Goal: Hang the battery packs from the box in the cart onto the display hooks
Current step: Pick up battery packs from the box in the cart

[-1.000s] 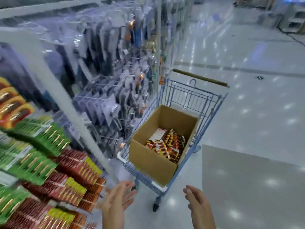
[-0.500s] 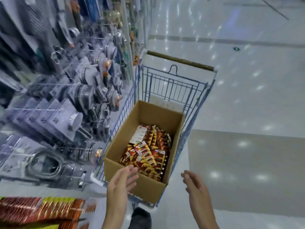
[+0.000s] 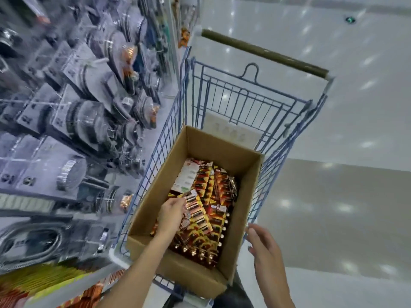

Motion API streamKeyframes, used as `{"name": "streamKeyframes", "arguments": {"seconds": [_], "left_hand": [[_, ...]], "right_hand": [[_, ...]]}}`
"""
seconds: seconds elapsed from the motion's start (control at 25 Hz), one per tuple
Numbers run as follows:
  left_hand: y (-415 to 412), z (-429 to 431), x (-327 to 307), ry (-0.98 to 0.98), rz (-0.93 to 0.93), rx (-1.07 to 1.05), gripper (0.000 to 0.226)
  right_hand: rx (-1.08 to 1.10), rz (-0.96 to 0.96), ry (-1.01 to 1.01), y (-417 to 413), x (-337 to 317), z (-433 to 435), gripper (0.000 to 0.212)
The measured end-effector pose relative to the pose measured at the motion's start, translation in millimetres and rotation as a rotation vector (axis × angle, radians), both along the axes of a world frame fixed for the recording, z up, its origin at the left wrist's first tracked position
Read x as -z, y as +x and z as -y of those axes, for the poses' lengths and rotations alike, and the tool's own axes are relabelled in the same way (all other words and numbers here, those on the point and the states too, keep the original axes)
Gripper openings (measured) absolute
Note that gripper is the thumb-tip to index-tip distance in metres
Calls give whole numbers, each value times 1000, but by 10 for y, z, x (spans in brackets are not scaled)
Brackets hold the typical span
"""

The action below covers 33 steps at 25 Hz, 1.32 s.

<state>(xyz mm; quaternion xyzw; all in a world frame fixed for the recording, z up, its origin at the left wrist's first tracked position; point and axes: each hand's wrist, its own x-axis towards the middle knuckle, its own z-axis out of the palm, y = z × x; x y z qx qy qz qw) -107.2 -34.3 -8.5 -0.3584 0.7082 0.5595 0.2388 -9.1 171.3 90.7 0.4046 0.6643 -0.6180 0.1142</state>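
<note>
In the head view, a battery pack [image 3: 196, 211] atop the pile in the cardboard box [image 3: 189, 270], inside the cart [image 3: 262, 52], is pinched in the grip of the left hand [image 3: 171, 216]. The grip of the right hand [image 3: 265, 252] is released, fingers [image 3: 253, 234] straight, beside the box. Hanging goods [image 3: 77, 121] are blurred.

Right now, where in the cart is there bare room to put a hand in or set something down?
Free: the cart basket between the box and the handle-end grid. Inside the box, only a thin strip by its right wall. Crowded: battery packs fill the rest, where the left hand grips one.
</note>
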Motion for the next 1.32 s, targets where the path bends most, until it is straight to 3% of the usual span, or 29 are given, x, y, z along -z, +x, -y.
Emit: {"name": "streamKeyframes", "arguments": {"seconds": [0.2,0.36,0.44,0.56,0.72,1.0,1.2,1.32], "left_hand": [[-577,-326,712,-273,255,125,34],[-709,-451,1165,-518,480,362,92],[-698,-517,1214,-561,603,328,110],[-616,-574,1266,-645,604,334,116],[-502,-554,1297,-766,463,389,101],[-332,-531,841,-296,-102,60,28],[-139,-194,126,25,-206,-268,21],[25,77,-229,144,-148,-381,23]], "right_hand": [[-94,44,-25,-313,241,-58,12],[-124,70,-61,-411,343,-96,11],[-125,90,-64,-434,408,-112,10],[-150,129,-52,-470,474,-123,11],[-177,148,-18,-561,478,-153,11],[-278,131,23,-986,536,-98,13],[-405,163,32,-1546,1129,198,27],[-467,235,88,-1879,1619,422,34]]}}
